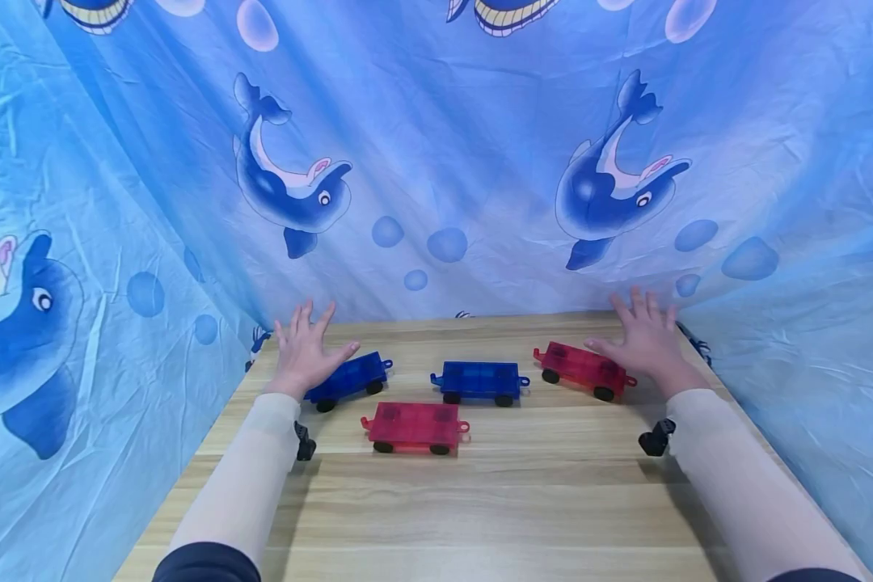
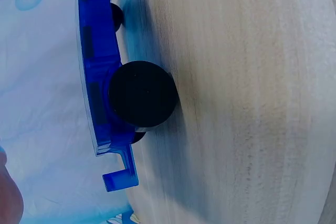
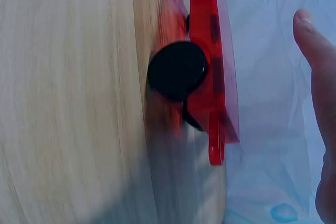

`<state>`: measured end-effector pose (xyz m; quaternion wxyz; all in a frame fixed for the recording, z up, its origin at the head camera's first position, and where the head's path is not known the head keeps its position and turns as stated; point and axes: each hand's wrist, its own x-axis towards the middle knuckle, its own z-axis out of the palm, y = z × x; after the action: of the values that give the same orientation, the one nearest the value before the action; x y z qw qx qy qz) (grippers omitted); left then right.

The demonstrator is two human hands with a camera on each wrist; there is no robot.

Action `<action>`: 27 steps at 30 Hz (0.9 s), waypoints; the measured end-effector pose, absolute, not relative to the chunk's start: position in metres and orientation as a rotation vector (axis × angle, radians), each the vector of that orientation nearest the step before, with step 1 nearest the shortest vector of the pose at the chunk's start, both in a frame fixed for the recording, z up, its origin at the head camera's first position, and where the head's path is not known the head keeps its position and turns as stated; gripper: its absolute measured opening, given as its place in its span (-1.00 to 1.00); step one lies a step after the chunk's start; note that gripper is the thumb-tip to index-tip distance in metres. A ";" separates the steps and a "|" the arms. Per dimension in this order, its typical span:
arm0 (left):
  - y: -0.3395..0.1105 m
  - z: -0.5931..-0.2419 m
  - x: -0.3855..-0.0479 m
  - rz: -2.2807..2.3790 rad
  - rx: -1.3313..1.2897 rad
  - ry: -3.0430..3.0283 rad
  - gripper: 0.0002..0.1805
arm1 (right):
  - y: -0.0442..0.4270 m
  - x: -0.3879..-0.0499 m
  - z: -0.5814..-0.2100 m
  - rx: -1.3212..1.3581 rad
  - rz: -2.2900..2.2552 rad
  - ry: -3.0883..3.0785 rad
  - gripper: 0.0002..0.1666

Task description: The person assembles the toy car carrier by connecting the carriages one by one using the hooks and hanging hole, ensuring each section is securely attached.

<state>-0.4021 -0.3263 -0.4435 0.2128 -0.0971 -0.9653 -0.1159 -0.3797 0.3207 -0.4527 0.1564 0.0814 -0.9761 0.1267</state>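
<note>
In the head view my left hand [image 1: 304, 352] is spread with straight fingers at the table's far left, holding nothing. Partly behind it stands a blue toy train car [image 1: 352, 377], whose black wheel and hook fill much of the left wrist view. My right hand [image 1: 646, 341] is likewise spread at the far right, beside a red toy train car [image 1: 582, 368]; the right wrist view shows its ring end and only my thumb [image 3: 317, 61]. Between the hands are another blue car [image 1: 480, 380] and, nearer, another red car [image 1: 416, 424]. All stand on black wheels.
The cars stand on a wood-grain table [image 1: 480, 517]. Blue cloth [image 1: 480, 162] printed with dolphins and bubbles hangs behind it and along both sides. A small black wrist camera [image 1: 304, 443] sits on the left sleeve, another [image 1: 656, 438] on the right.
</note>
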 end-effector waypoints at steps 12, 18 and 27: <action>-0.327 -0.448 -0.397 -0.376 -0.278 -2.710 0.14 | 0.287 -0.371 -0.445 0.297 0.407 -2.767 0.37; -0.327 -0.451 -0.393 -0.409 -0.285 -2.702 0.14 | 0.269 -0.367 -0.445 0.350 0.430 -2.751 0.33; -0.326 -0.457 -0.389 -0.493 -0.288 -2.742 0.09 | 0.251 -0.364 -0.455 0.369 0.555 -2.767 0.32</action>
<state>-0.3892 -0.3260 -0.4569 0.1693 -0.1012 -0.9649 -0.1736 -0.3644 0.2508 -0.4551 0.1474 0.1281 -0.9616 0.1928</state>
